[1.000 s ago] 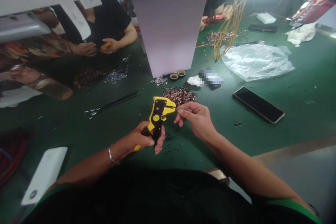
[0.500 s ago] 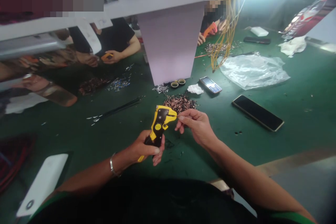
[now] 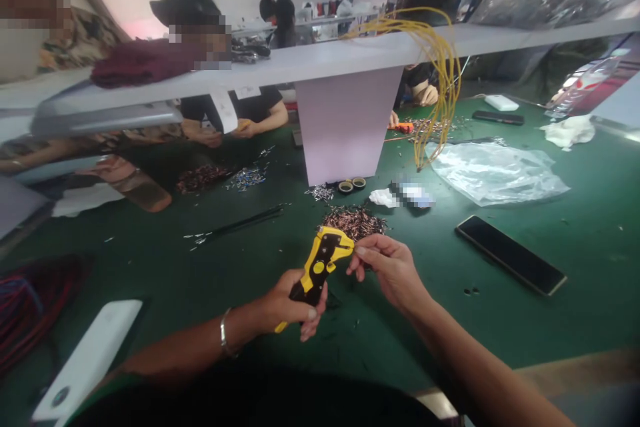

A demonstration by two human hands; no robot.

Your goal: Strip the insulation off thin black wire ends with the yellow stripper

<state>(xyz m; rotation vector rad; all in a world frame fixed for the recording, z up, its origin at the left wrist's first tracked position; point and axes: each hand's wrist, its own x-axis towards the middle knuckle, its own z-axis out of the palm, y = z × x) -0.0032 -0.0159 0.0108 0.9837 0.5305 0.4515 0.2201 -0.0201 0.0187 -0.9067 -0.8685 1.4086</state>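
Observation:
My left hand [image 3: 295,307] is wrapped round the handles of a yellow and black wire stripper [image 3: 320,267], its jaws tilted up and to the right. At those jaws, the thumb and forefinger of my right hand [image 3: 383,260] are pinched together; whatever lies between them is too small to make out. Just behind the tool is a heap of short copper-coloured and black pieces [image 3: 356,220]. Further left on the green table [image 3: 240,273] lies a bundle of thin black wires [image 3: 240,223] with pale ends.
A black phone [image 3: 510,253] lies to the right, near a clear plastic bag [image 3: 500,170]. Yellow wires [image 3: 447,80] hang from the shelf [image 3: 350,57]. Two tape rolls [image 3: 351,185] sit by the white panel [image 3: 347,127]. Other people work across the table, one with an orange tool [image 3: 404,127].
The camera view has tilted up, so everything sits lower and further right in the picture. Both hands keep nearly the same pose at the wire stripper.

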